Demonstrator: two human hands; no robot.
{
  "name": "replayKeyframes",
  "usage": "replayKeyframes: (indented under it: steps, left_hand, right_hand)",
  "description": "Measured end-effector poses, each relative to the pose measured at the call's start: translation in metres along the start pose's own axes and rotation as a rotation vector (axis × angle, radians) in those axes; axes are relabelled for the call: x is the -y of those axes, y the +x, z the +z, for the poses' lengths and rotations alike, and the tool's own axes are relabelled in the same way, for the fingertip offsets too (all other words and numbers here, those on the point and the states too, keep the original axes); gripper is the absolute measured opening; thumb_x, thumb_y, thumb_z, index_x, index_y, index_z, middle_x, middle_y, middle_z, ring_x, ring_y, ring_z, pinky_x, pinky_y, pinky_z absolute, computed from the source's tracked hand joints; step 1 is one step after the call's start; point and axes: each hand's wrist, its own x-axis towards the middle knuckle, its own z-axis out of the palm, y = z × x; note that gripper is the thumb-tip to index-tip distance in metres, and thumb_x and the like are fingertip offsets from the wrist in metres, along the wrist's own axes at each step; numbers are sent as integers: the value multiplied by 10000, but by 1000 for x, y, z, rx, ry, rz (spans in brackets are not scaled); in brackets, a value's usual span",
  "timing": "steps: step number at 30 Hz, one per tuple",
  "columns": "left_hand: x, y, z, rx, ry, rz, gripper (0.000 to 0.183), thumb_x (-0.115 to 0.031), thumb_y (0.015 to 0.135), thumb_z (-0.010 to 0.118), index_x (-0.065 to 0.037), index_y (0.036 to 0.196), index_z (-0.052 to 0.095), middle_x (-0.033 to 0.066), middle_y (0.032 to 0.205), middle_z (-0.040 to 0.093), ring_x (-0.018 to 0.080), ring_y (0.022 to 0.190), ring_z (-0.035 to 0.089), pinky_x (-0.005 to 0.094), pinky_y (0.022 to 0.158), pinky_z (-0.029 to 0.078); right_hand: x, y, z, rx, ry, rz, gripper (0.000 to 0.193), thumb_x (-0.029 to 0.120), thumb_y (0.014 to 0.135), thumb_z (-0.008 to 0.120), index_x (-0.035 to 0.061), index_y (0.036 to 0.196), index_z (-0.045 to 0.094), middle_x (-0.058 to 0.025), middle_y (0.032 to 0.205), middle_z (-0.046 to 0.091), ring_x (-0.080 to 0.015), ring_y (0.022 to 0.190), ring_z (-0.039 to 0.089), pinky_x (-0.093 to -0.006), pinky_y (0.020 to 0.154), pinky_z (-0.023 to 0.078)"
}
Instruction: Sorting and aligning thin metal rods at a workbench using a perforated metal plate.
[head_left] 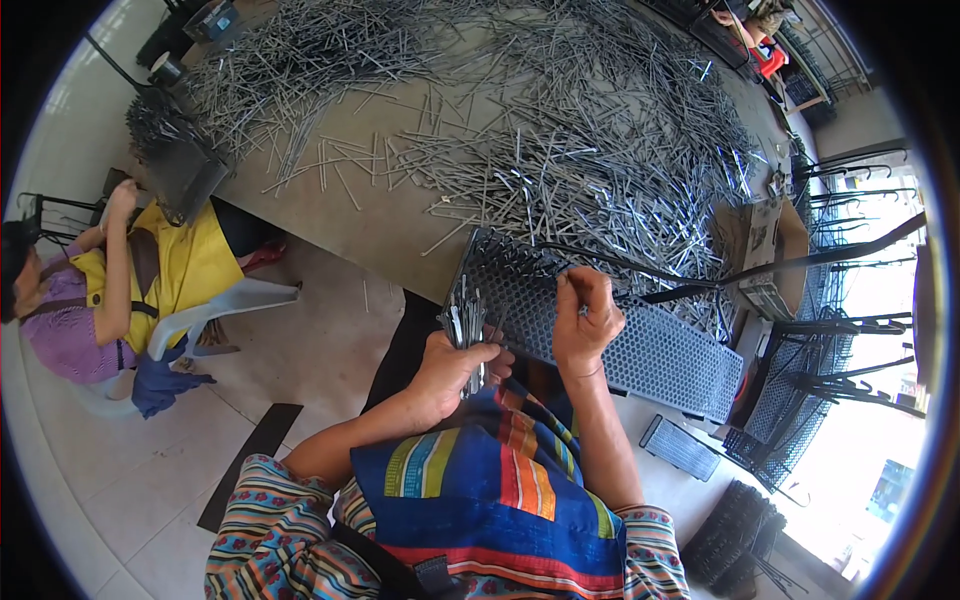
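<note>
My left hand is closed around an upright bundle of thin grey metal rods, whose ends stick out above and below the fist. A long grey perforated plate with rows of small round holes lies tilted at the table's near edge, in front of me. Above its middle, my right hand has thumb and fingers pinched together. Whatever is between those fingertips is too small to make out. Dark rods or pins stand close together in the holes at the plate's far left end.
Loose rods are heaped across the table. A black bar crosses beside an open cardboard box at right. Another person sits at left on a grey plastic chair. Black racks stand at right.
</note>
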Motion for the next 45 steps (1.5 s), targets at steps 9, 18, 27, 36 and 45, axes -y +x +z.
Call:
replayKeyframes:
  steps: [9, 18, 27, 36, 45]
  left_hand:
    - [1, 4, -2, -18, 0, -14, 150, -22, 832, 666, 10, 967, 609, 158, 802, 684, 233, 653, 676, 322, 560, 534]
    - [-4, 6, 2, -17, -45, -58, 128, -25, 819, 683, -3, 930, 623, 153, 801, 690, 228, 643, 677, 325, 565, 542]
    - [4, 6, 3, -63, -66, -51, 118, -63, 858, 668, -24, 961, 626, 126, 843, 686, 228, 743, 695, 352, 632, 582]
    - [6, 7, 5, -25, -63, -88, 139, -98, 842, 697, -29, 954, 651, 107, 789, 673, 191, 668, 658, 321, 577, 542]
    - [3, 8, 7, -48, -127, -112, 125, -57, 832, 685, -10, 939, 640, 125, 747, 668, 199, 601, 639, 309, 523, 513]
  right_hand:
    - [-1, 4, 4, 200, -123, -109, 157, -25, 745, 717, 39, 880, 670, -67, 796, 645, -176, 646, 644, -269, 589, 502]
    - [12, -20, -9, 363, 68, 81, 171, -13, 754, 697, 37, 916, 683, -70, 814, 657, -147, 617, 625, -260, 539, 473]
    - [7, -4, -14, -45, 530, 560, 50, -41, 868, 604, 4, 886, 596, -74, 739, 665, -52, 478, 483, -182, 437, 372]
    - [1, 5, -9, 11, -22, 77, 111, 9, 838, 690, 34, 922, 623, -34, 722, 656, -27, 593, 558, -193, 558, 446]
    - [-1, 1, -8, 227, -273, -143, 125, 8, 728, 716, 55, 842, 694, -42, 933, 663, -262, 721, 656, -309, 610, 504]
